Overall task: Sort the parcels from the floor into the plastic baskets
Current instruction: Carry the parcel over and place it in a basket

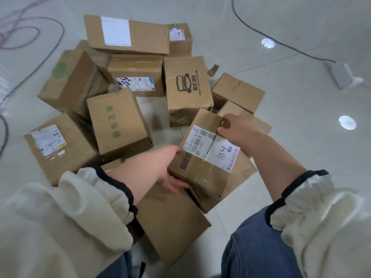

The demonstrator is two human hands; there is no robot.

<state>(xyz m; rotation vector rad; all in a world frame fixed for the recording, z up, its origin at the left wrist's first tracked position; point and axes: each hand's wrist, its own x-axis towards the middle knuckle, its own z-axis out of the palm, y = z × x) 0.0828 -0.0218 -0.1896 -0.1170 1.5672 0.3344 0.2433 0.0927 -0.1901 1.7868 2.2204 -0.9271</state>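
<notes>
Fingers (222, 130) of right hand (239, 130) curled over far top edge of labelled parcel (202, 157), gripping it. Left hand (168, 169) pressed flat against near-left side of same parcel, fingers tucked along lower edge, partly hidden; looks like a hold from below, hard to confirm. Parcel tilted, resting on other boxes in pile on floor (301, 117), between both hands.

White shipping label (212, 149) on parcel top: handwritten "A34", printed "5028 P021-00 000", barcodes, slit along tape seam. Second barcode printed on cardboard just below label.

Roughly thirteen cardboard boxes visible, count unsure where stacked. Readable ones: GNMK box (188, 91) with bear logo and Chinese text; green-print box (118, 123) with green Chinese characters, blurred; long box (126, 35) with blank-looking white label; small box (180, 39) marked "1180"; scribbled-label box (136, 77) with black marker scrawl over label; box at left (58, 147) with torn white label. Plain box (170, 219) nearest, under left forearm.

Cream sleeves with dark cuffs, blue jeans. Dark cables on floor, grey power strip (341, 75) at far right.
</notes>
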